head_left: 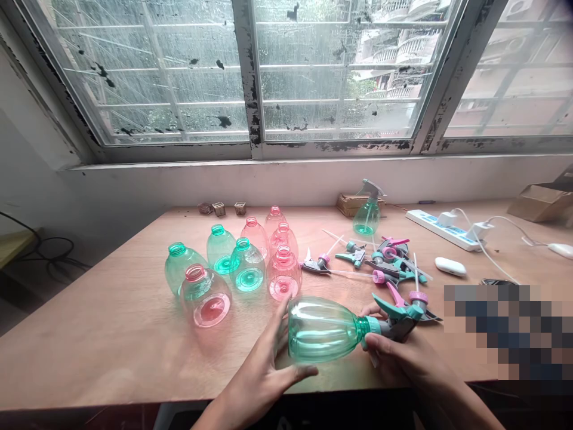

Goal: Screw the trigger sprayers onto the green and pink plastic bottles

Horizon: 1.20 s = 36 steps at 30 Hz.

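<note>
A clear green spray bottle (324, 330) lies on its side in the air between my hands, just above the table's front part, its base to the left. My left hand (270, 365) is round the base, thumb below and fingers behind. My right hand (396, 351) grips the neck end, thumb on the teal collar (373, 325) of the grey and teal trigger sprayer (398, 313). The sprayer sits on the bottle's mouth. Behind my right hand lies a loose sprayer with a pink collar (418, 297); more loose sprayers (387, 266) form a pile further back.
Several open green bottles (248, 272) and pink bottles (284, 275) stand left of centre. A green bottle with sprayer (367, 216) stands at the back by a cardboard box (347, 205). A power strip (443, 230), cables and a white case (450, 267) lie right.
</note>
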{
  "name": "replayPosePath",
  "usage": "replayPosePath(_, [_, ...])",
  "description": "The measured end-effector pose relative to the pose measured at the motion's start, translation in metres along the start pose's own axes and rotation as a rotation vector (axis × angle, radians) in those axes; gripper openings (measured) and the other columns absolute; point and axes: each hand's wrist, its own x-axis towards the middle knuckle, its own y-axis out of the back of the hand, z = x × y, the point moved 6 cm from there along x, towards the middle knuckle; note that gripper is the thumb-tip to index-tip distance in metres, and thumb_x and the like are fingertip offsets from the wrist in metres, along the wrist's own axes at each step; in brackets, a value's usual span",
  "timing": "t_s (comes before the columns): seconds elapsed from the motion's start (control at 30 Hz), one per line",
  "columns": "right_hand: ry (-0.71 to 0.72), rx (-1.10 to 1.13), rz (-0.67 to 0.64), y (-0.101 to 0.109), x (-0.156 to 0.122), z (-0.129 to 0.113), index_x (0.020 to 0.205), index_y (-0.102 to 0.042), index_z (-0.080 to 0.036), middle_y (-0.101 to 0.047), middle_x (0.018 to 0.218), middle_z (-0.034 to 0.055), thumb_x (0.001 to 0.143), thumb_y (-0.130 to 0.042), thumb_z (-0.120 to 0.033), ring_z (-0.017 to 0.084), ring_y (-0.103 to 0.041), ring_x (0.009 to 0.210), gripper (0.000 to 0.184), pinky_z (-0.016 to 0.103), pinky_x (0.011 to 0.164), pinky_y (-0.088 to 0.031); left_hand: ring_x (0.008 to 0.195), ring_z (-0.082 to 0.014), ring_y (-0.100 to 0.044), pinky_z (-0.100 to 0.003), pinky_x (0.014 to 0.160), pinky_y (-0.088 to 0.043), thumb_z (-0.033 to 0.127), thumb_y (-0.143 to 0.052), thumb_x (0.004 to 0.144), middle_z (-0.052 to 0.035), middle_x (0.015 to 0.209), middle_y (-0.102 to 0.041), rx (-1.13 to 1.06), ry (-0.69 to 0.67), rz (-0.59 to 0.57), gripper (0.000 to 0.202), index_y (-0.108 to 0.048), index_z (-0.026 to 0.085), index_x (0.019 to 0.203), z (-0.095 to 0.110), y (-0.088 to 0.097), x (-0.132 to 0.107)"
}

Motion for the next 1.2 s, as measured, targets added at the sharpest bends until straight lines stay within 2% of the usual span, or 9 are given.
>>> replayPosePath(0.1, [-0.012, 0.03, 0.013, 0.001, 0.0, 0.001, 0.099, -0.069, -0.021, -0.068, 0.065, -0.002, 0.075, -0.093, -0.051, 0.017, -0.058, 0.06, 0.045, 0.029, 0.06, -0.044, 0.164, -0.0331, -0.018, -0.049, 0.131, -0.03, 0.03, -0.081, 0.091, -0.0078, 0.172, -0.037, -0.024, -0.007, -0.016, 0.11, -0.005, 0.037, 0.17, -0.005, 0.0, 0.001])
replayPosePath(0.2, [0.016, 0.021, -0.011, -0.001, 0.0, -0.003, 0.101, -0.069, -0.021, -0.067, 0.063, -0.0022, 0.078, -0.091, -0.051, 0.017, -0.056, 0.06, 0.044, 0.029, 0.059, -0.042, 0.162, -0.0342, -0.026, -0.048, 0.13, -0.033, 0.027, -0.087, 0.086, -0.0077, 0.169, -0.044, 0.011, 0.007, -0.031, 0.119, -0.003, 0.038, 0.17, -0.003, 0.0, 0.0])
replayPosePath(0.3, [0.031, 0.029, -0.023, -0.003, 0.0, -0.005, 0.104, -0.068, -0.022, -0.066, 0.062, -0.0027, 0.079, -0.09, -0.05, 0.017, -0.055, 0.057, 0.043, 0.028, 0.058, -0.04, 0.159, -0.0344, -0.034, -0.048, 0.129, -0.034, 0.031, -0.086, 0.088, -0.0084, 0.169, -0.043, 0.042, 0.023, -0.04, 0.114, -0.008, 0.036, 0.17, 0.002, 0.0, -0.003])
replayPosePath(0.4, [0.037, 0.029, -0.018, -0.002, 0.001, -0.005, 0.105, -0.069, -0.021, -0.066, 0.062, -0.0026, 0.08, -0.089, -0.049, 0.016, -0.055, 0.057, 0.043, 0.028, 0.058, -0.039, 0.161, -0.0348, -0.028, -0.049, 0.128, -0.035, 0.04, -0.077, 0.096, -0.0089, 0.17, -0.042, 0.001, 0.037, -0.05, 0.097, -0.015, 0.033, 0.17, 0.003, 0.0, -0.005])
replayPosePath(0.47, [0.043, 0.016, -0.016, -0.001, 0.001, -0.005, 0.104, -0.069, -0.021, -0.066, 0.062, -0.0024, 0.081, -0.089, -0.05, 0.016, -0.054, 0.056, 0.043, 0.028, 0.057, -0.038, 0.159, -0.0359, -0.032, -0.051, 0.127, -0.036, 0.041, -0.08, 0.093, -0.0088, 0.167, -0.045, -0.007, 0.035, -0.038, 0.099, -0.018, 0.035, 0.17, 0.0, 0.0, -0.005])
replayPosePath(0.63, [0.067, 0.015, -0.033, 0.0, 0.002, -0.006, 0.11, -0.067, -0.02, -0.066, 0.059, -0.0028, 0.084, -0.086, -0.05, 0.015, -0.051, 0.053, 0.044, 0.029, 0.056, -0.038, 0.133, -0.0313, -0.06, -0.048, 0.119, -0.044, 0.044, -0.086, 0.088, -0.0079, 0.15, -0.057, 0.0, -0.002, -0.002, 0.106, -0.018, 0.043, 0.168, -0.004, 0.001, -0.001])
replayPosePath(0.83, [0.087, 0.012, -0.052, 0.002, 0.003, -0.005, 0.102, -0.065, -0.02, -0.066, 0.06, -0.0017, 0.086, -0.084, -0.05, 0.018, -0.057, 0.058, 0.039, 0.031, 0.06, -0.042, 0.111, -0.028, -0.065, -0.046, 0.112, -0.048, 0.039, -0.091, 0.081, -0.0067, 0.118, -0.068, 0.039, 0.072, 0.026, 0.114, -0.018, 0.037, 0.169, -0.008, 0.004, 0.001])
replayPosePath(1.03, [0.098, 0.049, -0.08, 0.005, 0.004, 0.0, 0.109, -0.062, -0.021, -0.065, 0.061, -0.003, 0.087, -0.084, -0.049, 0.017, -0.055, 0.058, 0.041, 0.028, 0.058, -0.039, 0.116, -0.0302, -0.064, -0.043, 0.106, -0.049, 0.034, -0.089, 0.08, -0.006, 0.132, -0.068, -0.067, 0.09, -0.01, 0.118, -0.011, 0.037, 0.17, -0.003, -0.004, -0.001])
replayPosePath(1.2, [0.109, -0.01, -0.092, 0.004, 0.004, -0.001, 0.108, -0.065, -0.02, -0.062, 0.06, -0.0032, 0.091, -0.079, -0.051, 0.016, -0.051, 0.057, 0.038, 0.03, 0.059, -0.035, 0.099, -0.0226, -0.064, -0.032, 0.085, -0.052, 0.031, -0.082, 0.087, -0.0075, 0.129, -0.067, -0.069, 0.078, 0.003, 0.11, -0.01, 0.033, 0.17, 0.0, -0.003, 0.002])
